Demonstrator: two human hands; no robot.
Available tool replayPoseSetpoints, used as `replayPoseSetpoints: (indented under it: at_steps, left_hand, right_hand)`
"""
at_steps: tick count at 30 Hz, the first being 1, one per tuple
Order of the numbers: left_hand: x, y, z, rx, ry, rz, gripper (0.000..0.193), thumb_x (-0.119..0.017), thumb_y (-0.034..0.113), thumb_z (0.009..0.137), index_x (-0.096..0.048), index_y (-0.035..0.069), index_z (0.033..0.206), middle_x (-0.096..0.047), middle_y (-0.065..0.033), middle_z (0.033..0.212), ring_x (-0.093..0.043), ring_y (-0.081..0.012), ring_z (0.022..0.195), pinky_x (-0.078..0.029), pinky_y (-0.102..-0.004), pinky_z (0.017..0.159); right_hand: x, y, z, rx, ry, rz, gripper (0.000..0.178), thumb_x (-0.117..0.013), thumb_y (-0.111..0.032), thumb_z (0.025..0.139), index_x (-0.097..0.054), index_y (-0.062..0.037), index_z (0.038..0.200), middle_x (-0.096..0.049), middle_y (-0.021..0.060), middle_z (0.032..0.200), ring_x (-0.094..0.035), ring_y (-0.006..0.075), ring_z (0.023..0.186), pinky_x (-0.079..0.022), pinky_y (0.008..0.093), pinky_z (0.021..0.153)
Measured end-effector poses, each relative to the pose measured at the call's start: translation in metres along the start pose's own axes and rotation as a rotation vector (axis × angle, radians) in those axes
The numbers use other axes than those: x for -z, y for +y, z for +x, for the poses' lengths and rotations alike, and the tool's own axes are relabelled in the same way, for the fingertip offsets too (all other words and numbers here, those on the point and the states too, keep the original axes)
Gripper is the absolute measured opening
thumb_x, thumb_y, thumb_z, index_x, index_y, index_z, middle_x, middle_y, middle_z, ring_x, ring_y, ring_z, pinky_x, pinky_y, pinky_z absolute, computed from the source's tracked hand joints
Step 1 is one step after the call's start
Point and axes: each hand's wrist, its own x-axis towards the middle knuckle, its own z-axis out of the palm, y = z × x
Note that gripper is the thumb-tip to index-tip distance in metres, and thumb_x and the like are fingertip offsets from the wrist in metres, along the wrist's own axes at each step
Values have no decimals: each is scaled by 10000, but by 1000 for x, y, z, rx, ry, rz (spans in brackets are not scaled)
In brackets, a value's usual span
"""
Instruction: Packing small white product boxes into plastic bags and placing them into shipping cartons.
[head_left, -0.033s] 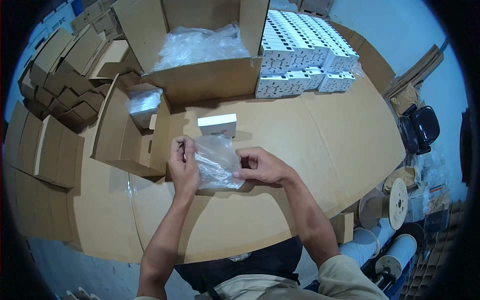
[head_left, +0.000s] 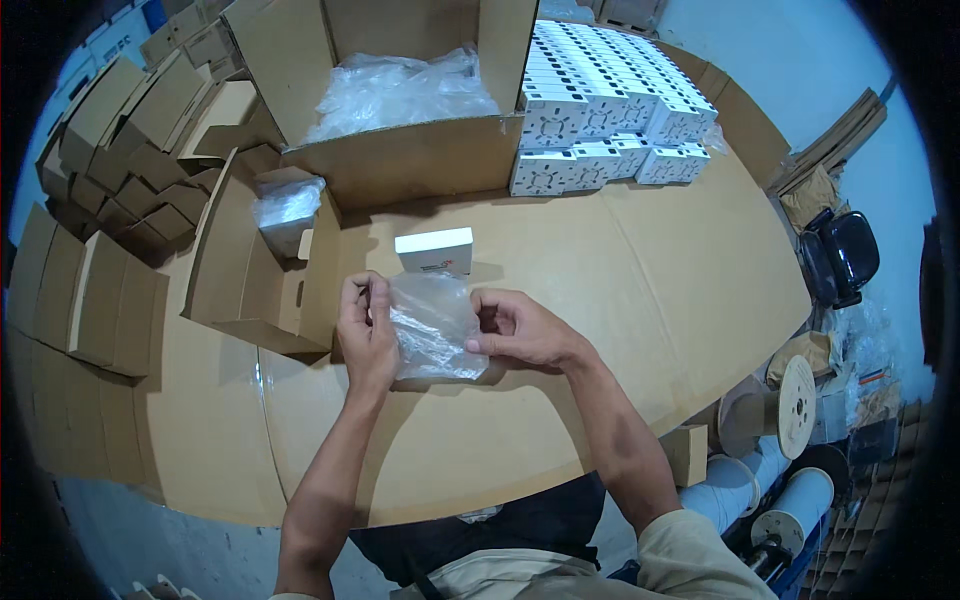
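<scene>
Both of my hands hold a small clear plastic bag [head_left: 432, 325] flat over the cardboard-covered table [head_left: 660, 290]. My left hand [head_left: 365, 330] pinches the bag's left edge, and my right hand [head_left: 520, 330] grips its right edge. Just behind the bag lies a small white box [head_left: 435, 250], not touching either hand. Whether anything is inside the bag I cannot tell.
An open small carton [head_left: 250, 285] with a plastic-wrapped item [head_left: 287, 208] stands left of my hands. A large carton of clear bags [head_left: 400, 95] is at the back, with stacked white parts [head_left: 610, 110] to its right. Folded cartons [head_left: 110, 160] fill the left, and spools [head_left: 790, 395] stand at the right.
</scene>
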Motion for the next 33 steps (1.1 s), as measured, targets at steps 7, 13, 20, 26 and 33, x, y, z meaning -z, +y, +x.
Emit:
replayPoseSetpoints:
  at_steps: [7, 13, 20, 26, 33]
  left_hand:
    - [1, -5, -1, -26, -123, -13, 257, -632, 276, 1024, -532, 39, 1036, -520, 19, 853, -475, -54, 756, -392, -213, 645]
    - [0, 3, -3, 21, -141, -11, 253, -654, 262, 1011, -531, 41, 1023, -521, 15, 855, -484, -59, 780, -400, -218, 655]
    - [-1, 1, -3, -64, -167, 14, 231, -621, 248, 1028, -522, 40, 1003, -500, 18, 841, -460, -66, 768, -398, -232, 660]
    - [0, -6, -7, 16, -114, 51, 236, -564, 261, 1054, -523, 34, 1003, -488, 12, 808, -458, -74, 747, -401, -244, 654]
    - [-1, -7, 2, -49, 52, -13, 224, -536, 252, 1068, -490, 47, 991, -476, 24, 793, -432, -71, 686, -403, -253, 619]
  right_hand:
    - [18, 23, 10, 73, 111, 284, 191, -728, -103, 931, -609, -39, 1067, -638, 14, 959, -593, 78, 829, -513, 243, 736]
    - [16, 12, 6, 172, 105, 501, 138, -709, -113, 948, -609, -60, 1026, -625, -4, 920, -596, 76, 788, -511, 234, 715]
    - [19, 22, 12, 216, 267, 565, 107, -672, -137, 981, -623, -65, 1043, -622, -8, 892, -581, 71, 753, -485, 235, 677]
    - [-5, 17, 19, 283, 465, 390, 167, -624, -196, 1017, -616, -34, 1056, -653, 3, 966, -608, 87, 801, -505, 271, 712]
    - [-46, 25, 21, 211, 681, -213, 192, -553, -185, 1038, -615, -9, 993, -615, 73, 740, -565, 110, 676, -464, 297, 625]
